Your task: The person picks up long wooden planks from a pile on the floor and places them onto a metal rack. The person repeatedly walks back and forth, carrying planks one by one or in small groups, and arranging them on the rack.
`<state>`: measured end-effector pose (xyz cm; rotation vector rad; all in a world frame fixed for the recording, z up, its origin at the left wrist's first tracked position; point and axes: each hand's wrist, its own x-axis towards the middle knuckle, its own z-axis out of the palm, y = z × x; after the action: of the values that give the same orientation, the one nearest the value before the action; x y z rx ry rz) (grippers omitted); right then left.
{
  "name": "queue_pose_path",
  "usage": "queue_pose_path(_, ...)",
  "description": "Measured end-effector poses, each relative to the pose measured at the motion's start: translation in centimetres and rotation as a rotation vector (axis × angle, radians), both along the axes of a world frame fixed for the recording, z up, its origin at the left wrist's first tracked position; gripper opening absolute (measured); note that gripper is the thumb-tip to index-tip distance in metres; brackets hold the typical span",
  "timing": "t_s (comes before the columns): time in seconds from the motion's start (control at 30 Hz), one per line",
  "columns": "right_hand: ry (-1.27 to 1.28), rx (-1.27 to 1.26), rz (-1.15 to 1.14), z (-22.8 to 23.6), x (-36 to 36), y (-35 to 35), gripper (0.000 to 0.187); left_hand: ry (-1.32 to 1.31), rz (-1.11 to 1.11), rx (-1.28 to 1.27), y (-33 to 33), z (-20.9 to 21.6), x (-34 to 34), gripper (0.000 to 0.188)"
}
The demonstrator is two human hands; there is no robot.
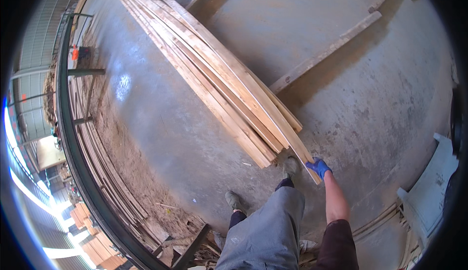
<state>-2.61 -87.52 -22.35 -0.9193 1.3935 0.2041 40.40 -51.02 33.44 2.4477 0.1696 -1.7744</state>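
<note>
Presently, the gloved right hand point(319, 166) is closed around the near end of a long board point(298, 149) — the rest of it stretching ahead and leftward of that hand. Only this board is gripped; the loose pile point(229, 116) left of the hand lies unheld. The left hand is out of view, its state unclear.

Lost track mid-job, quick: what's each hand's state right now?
Left hand: not in view, so its grip cannot be told.
Right hand: closed, holding the near end of a board.
</note>
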Motion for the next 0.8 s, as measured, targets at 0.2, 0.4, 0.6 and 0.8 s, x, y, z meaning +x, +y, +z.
queue_pose_path(0.2, -0.159, -0.023, 0.075, 14.6, -2.2, -3.5, 0.043, 0.114, -0.057, -0.319, 2.1, -0.4, -1.0, 0.045)
queue_pose_path(0.4, -0.294, -0.183, 0.135, 38.5, 2.6, -1.9, 0.043, 0.007, -0.037, -0.407, -1.5, -0.6, -2.0, 0.032)
queue_pose_path(0.6, -0.616, -0.345, -0.087, 55.0, 21.4, 1.4, 0.035, 0.039, -0.205, -0.67, -1.9, 3.6, 0.5, 0.03)
queue_pose_path(0.8, -0.769, -0.339, 0.092, 60.5, 46.1, 14.5, 0.044, 0.061, 0.081, -1.298, 5.3, 3.9, 5.3, 0.043)
